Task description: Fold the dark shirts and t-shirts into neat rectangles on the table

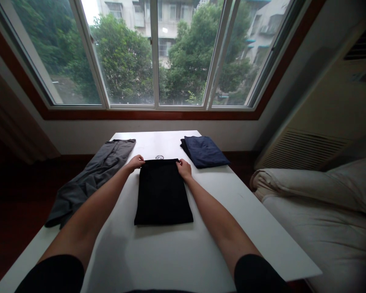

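A black garment [164,193], folded into a near rectangle, lies flat on the white table [228,228] in front of me. My left hand [136,162] pinches its far left corner. At the far right corner, my right hand [184,168] grips the same edge between thumb and fingers. Just beyond that edge, a thin dark looped cord or wire [159,157] shows on the tabletop; I cannot tell whether it joins the garment. What kind of garment it is does not show.
Grey trousers [93,179] lie along the table's left side, partly behind my left forearm. A folded navy garment [205,152] rests on a black one at the far right. A cream sofa [320,211] stands to the right, and a window [155,61] lies beyond the table.
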Available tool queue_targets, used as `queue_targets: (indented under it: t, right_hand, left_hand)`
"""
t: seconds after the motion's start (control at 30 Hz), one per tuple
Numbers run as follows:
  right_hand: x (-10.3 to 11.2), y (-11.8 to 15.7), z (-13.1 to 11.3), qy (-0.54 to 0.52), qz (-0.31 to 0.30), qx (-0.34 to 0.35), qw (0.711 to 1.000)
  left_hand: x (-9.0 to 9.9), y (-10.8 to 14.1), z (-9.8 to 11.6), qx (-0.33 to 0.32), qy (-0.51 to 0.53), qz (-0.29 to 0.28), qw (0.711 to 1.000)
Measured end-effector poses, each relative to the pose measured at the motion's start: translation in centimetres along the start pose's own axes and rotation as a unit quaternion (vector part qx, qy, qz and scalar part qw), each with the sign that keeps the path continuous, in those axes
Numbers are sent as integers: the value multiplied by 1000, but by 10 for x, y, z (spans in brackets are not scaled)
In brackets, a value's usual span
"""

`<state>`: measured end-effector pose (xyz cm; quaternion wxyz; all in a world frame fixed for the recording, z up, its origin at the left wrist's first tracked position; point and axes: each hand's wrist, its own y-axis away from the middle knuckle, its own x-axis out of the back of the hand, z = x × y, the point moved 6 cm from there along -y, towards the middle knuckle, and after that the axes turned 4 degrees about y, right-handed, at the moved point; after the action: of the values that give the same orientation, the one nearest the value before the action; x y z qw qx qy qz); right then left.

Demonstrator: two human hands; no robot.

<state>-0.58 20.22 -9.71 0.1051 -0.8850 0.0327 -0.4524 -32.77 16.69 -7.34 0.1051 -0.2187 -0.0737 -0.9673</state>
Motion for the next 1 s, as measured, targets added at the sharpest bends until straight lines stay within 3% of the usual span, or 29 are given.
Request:
queue_targets:
  t: [0.17,0.3,0.43,0.6,0.8,1.0]
  right_hand:
    - [0,-4,2,-26,18,13,999]
    - [0,-4,1,-10,23,19,1000]
    - [-2,-2,3,38,-3,0,999]
    - [-5,-1,4,74,-9,0,997]
    - [-10,-3,4,79,-13,12,997]
    - [-8,-3,3,70,-1,20,997]
  left_hand:
    - [9,-5,6,-43,-11,26,999]
    - [14,-4,-2,-41,-59,81,994]
    - [5,0,-19,-19,-121,123,985]
    - [-7,4,-30,-9,-176,131,976]
    - [-5,5,-17,-70,-175,133,973]
    - [-11,14,-11,-120,-248,161,948]
